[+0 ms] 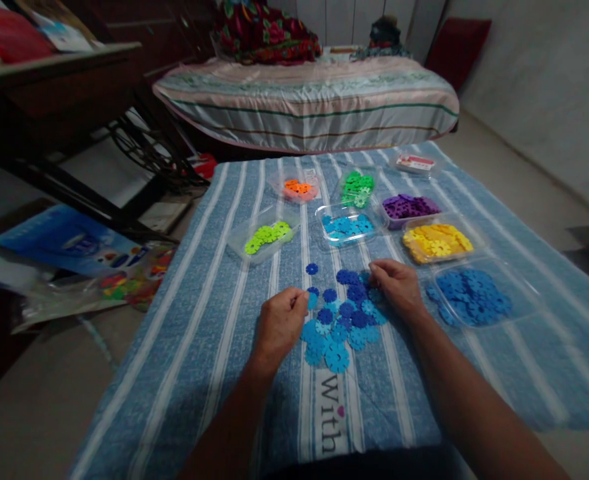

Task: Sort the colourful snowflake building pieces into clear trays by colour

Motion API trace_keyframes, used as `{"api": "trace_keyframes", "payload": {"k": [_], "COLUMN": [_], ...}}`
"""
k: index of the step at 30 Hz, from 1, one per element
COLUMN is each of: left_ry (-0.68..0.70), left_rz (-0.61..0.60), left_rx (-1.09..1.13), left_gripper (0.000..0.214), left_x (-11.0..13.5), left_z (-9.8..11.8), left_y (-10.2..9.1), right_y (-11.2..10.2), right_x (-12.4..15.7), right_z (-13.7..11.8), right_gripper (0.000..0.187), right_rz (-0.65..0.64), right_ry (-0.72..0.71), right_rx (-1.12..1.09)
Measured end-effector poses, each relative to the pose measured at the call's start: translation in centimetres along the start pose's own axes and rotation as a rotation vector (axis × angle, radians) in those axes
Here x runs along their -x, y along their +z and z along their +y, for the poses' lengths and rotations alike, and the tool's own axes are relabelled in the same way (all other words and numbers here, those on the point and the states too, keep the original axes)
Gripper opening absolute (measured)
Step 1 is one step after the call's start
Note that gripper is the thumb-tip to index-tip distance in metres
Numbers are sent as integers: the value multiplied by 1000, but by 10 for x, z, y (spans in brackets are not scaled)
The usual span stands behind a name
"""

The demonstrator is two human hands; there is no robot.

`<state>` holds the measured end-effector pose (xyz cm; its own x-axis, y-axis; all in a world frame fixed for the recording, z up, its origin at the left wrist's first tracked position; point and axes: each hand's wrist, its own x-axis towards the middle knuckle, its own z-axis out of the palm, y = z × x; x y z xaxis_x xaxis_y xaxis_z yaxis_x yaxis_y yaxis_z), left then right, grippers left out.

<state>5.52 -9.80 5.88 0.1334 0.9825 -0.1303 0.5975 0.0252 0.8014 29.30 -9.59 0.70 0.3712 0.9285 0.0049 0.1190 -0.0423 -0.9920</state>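
Blue disc pile [347, 310] (1) sat btwn my L hand [280, 321] & R hand [399, 288], both narrow, hold unclear; 7 disc tubs [240, 244] nearby.

The tablecloth [214, 293] is mottled blue with white stripes, printed near with dark lettering [328, 437] and a pink heart [341, 411]. Loose notched discs [337, 357] mix deep blue and sky blue. Clear tubs [242, 248] hold lime-green discs [264, 238] at left, orange discs [298, 190] and green discs [357, 189] far off, light-blue discs [347, 227] centrally, and, far to near at right, purple discs [408, 205], yellow discs [437, 240] and mid-blue discs [474, 297]. Beyond, the bedsheet [299, 121] is pale pink and white with green and brown stripes.
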Motion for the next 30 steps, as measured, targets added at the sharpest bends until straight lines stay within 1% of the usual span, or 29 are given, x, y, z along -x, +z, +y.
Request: {"api": "trace_keyframes", "payload": {"k": [2, 5, 6, 8, 9, 11, 13, 14, 18, 21, 23, 25, 27, 30], "left_ry": [2, 35, 64, 90, 91, 95, 116, 132, 183, 155, 120, 96, 100, 115], "left_rz": [29, 52, 30, 39, 46, 51, 4, -40, -250, -341, -371, -385, -379, -370], "left_rx": [61, 282, 357, 484, 504, 467, 337, 251, -167, -377, -438, -452, -452, -466], "left_gripper": [22, 17, 15, 13, 13, 13, 12, 13, 14, 12, 9, 6, 3, 7], "left_x": [-15, -47, -58, -76, -82, -86, -80, -73, -40, -16, -4, 5, 10, 13], "left_z": [21, 58, 69, 85, 88, 85, 72, 63, 30, 17, 14, 11, 8, 3], "left_y": [-1, 4, 7, 14, 17, 20, 19, 16, -7, -24, -30, -32, -31, -26], "right_y": [0, 1, 1, 1, 0, 0, 0, 0, 1, 2, 1, 1, 1, 0], "right_x": [-1, -3, -3, -3, -3, -3, -3, -3, -4, -4, -4, -3, -3, -3], "right_z": [2, 2, 2, 3, 3, 3, 3, 3, 3, 3, 2, 1, 1, 3], "right_gripper": [31, 29, 29, 29, 30, 30, 29, 29, 27, 25, 26, 27, 28, 27], "right_rz": [-6, -20, -25, -34, -38, -43, -42, -42, -36, -35, -37, -33, -33, -35], "right_ry": [0, -15, -21, -28, -31, -37, -43, -44, -33, -35, -37, -32, -27, -28], "right_rx": [1, 12, 14, 13, 11, 10, 5, 1, -10, 0, 0, -7, -8, 3]}}
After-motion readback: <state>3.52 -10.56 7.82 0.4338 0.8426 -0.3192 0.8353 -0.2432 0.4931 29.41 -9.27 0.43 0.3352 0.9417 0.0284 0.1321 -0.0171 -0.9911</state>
